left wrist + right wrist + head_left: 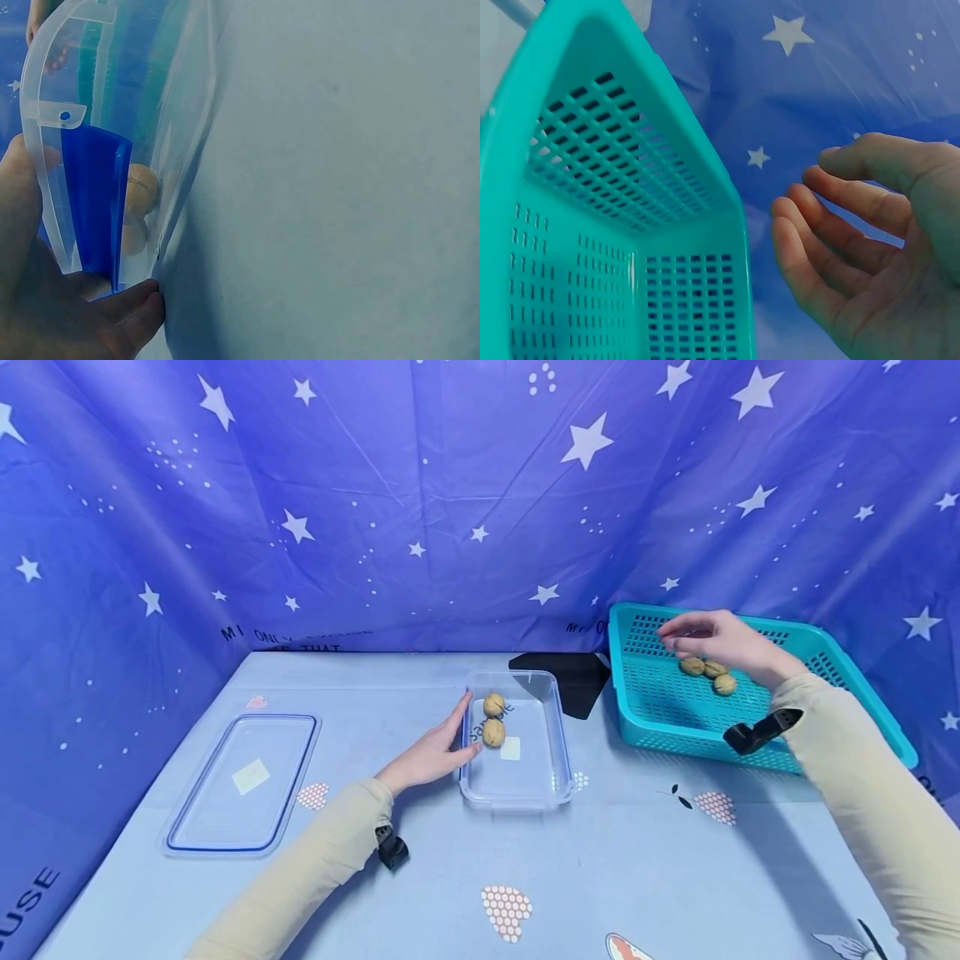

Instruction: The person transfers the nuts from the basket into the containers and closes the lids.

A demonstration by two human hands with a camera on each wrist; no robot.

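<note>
My left hand point(427, 755) rests against the left side of a clear plastic container point(525, 777), its thumb and fingers spread along that wall. Two walnuts point(493, 732) lie inside the container near the same side. In the left wrist view, a blue clip flap point(97, 199) shows on the wall beside the hand. My right hand point(716, 639) hovers over the teal basket point(660, 731), fingers loosely bent. Nothing shows between those fingers in the right wrist view, where the hand point(870, 225) appears beside the rim. Several walnuts point(712, 669) sit on the basket floor below it.
A clear lid point(213, 810) with a blue seal lies flat on the left of the table point(420, 893). Behind the container is a black flat piece point(573, 681). A blue star-patterned curtain point(450, 468) hangs along the back and sides.
</note>
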